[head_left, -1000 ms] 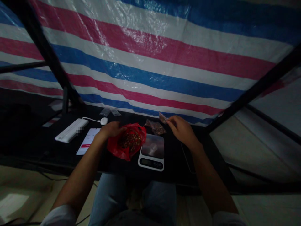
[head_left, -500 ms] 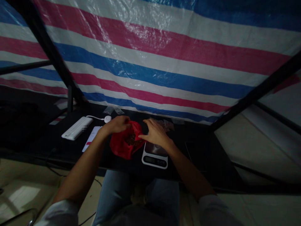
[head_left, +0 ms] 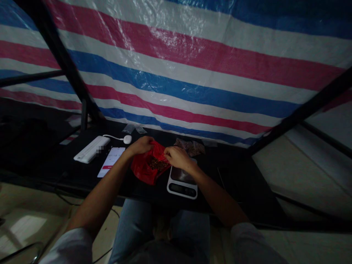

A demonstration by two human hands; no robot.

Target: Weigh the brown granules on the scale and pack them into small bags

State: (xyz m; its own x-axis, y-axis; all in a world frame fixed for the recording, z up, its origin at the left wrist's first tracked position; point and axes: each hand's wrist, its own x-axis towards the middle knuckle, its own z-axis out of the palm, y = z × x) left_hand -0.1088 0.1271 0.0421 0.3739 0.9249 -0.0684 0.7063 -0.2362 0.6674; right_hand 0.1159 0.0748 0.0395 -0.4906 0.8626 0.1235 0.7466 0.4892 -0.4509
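Observation:
A red plastic bag (head_left: 144, 168) with small brown pieces inside lies on the dark table (head_left: 242, 176). My left hand (head_left: 141, 145) is closed on the bag's far left rim. My right hand (head_left: 177, 157) is closed on the bag's right rim, just above a small digital scale (head_left: 182, 181) that stands right of the bag. Small clear packets (head_left: 192, 146) of brown stuff lie behind the scale.
A phone with a lit screen (head_left: 111, 167), a white power strip (head_left: 90, 149) and a small white round device (head_left: 127, 139) on a cable lie to the left. A striped tarp (head_left: 192, 73) hangs behind the table. Black poles (head_left: 63, 62) cross both sides.
My right hand left the small packet at the back and came left to the red bag's rim, where it has closed. My left hand stays on the bag.

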